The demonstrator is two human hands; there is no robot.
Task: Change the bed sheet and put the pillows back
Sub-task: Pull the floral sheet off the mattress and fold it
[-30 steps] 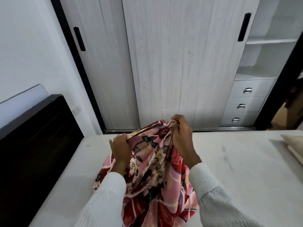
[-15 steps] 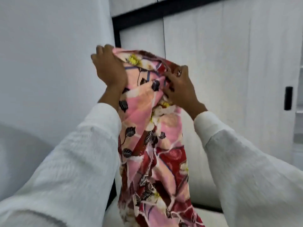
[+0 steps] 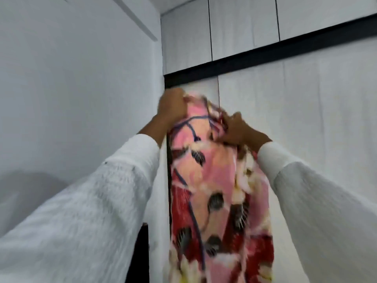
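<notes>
Both arms are raised in front of the wardrobe (image 3: 306,123), each in a white sleeve (image 3: 98,201). The left hand (image 3: 173,105) is clenched around the top edge of the floral bed sheet (image 3: 216,190), fingers curled into the fabric. The right hand (image 3: 238,127) grips the same top edge just beside it, fingers pinching a gathered fold. The bed sheet, patterned in pink, red and cream with dark leaf shapes, hangs straight down between the two forearms and runs out of view at the bottom. A black horizontal rail (image 3: 265,56) crosses the wardrobe above the hands, with upper cabinet doors (image 3: 240,23) over it. A plain white wall (image 3: 71,88) stands at the left. Motion blur softens the hands and fabric.
</notes>
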